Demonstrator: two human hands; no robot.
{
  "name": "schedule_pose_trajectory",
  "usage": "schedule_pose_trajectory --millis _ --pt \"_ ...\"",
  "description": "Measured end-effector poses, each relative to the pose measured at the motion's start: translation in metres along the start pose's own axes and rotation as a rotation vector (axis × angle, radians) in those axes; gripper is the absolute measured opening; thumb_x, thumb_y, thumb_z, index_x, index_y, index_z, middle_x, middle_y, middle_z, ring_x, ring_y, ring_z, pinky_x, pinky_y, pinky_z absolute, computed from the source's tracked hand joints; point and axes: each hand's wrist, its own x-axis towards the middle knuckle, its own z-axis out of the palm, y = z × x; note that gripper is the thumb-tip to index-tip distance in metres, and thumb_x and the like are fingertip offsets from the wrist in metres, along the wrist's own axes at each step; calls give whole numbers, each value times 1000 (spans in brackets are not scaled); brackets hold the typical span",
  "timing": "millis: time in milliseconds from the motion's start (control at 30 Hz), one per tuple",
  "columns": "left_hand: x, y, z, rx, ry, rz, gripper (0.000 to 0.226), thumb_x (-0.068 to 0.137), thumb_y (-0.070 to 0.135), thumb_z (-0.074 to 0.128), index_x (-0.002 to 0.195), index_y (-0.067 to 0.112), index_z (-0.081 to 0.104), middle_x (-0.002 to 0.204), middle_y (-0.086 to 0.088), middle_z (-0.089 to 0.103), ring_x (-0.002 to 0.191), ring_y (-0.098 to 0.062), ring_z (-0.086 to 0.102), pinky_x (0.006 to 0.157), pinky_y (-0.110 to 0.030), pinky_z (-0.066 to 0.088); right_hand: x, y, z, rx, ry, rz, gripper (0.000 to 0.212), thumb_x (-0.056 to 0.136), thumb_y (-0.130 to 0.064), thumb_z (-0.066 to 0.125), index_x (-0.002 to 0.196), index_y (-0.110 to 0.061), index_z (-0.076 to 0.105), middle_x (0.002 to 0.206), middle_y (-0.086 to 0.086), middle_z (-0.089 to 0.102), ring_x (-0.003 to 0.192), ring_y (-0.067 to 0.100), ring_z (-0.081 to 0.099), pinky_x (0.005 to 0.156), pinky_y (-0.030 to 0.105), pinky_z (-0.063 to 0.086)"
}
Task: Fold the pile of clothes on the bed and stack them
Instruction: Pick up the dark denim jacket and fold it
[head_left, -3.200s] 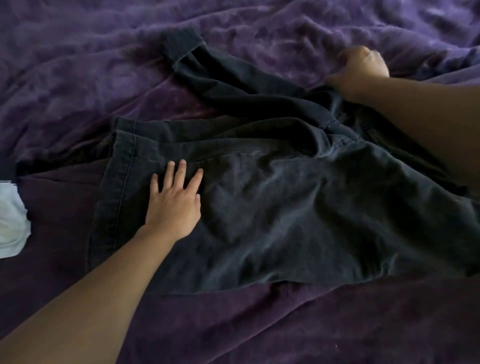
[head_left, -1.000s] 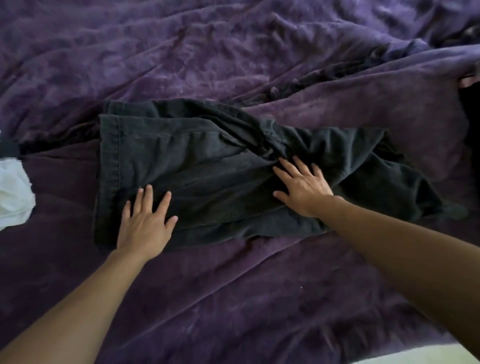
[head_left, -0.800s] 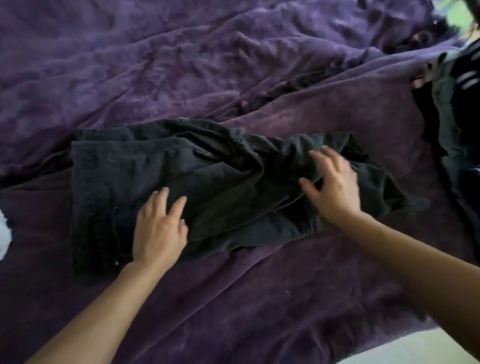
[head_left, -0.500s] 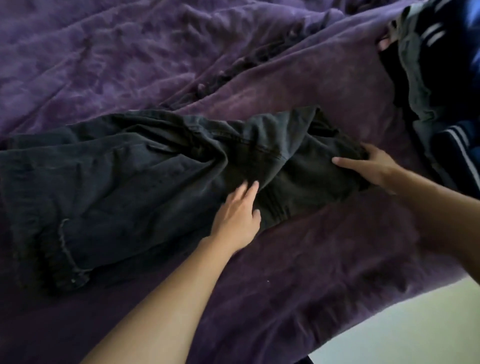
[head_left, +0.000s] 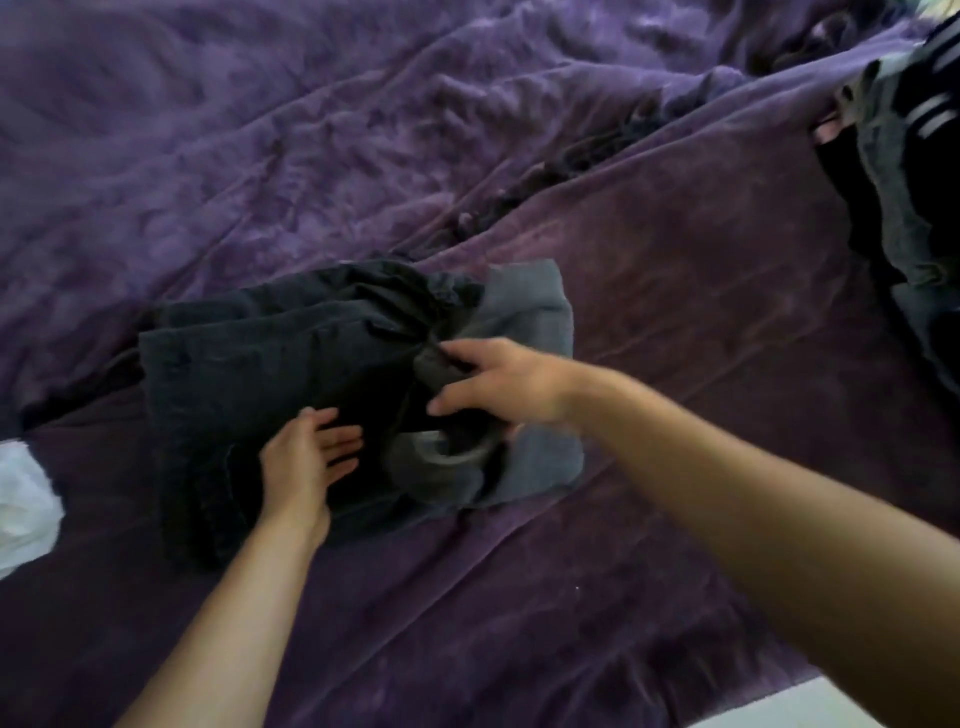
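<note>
Trousers (head_left: 249, 374), dark and half folded, lie on the purple bed (head_left: 701, 322). I see the left hand (head_left: 304, 462) flat on the trousers, fingers straight. The right hand (head_left: 498, 387) is over their grey turned-over end, blurred, so I cannot tell its grip.

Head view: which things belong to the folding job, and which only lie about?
Job: dark trousers, left hand, right hand, clothes pile at upper right.
Lying about: purple bedcover, white cloth at the left edge.
</note>
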Motion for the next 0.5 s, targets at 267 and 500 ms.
schedule_pose_trajectory --millis 267,500 --pt "-13 -46 -26 618 70 696 35 90 19 60 124 12 60 121 -12 58 113 -29 54 96 -46 45 62 23 56 145 -2 160 54 99 -42 45 149 -24 31 133 9 55 111 21 60 79 42 56" --pt "12 -65 -6 1038 -12 506 43 89 40 62 127 22 54 116 -4 56 112 -25 49 91 -40 36 9 43 -5 -979 859 -707 43 97 -40 47 136 -23 53 145 6 46 135 27 40 100 40 38"
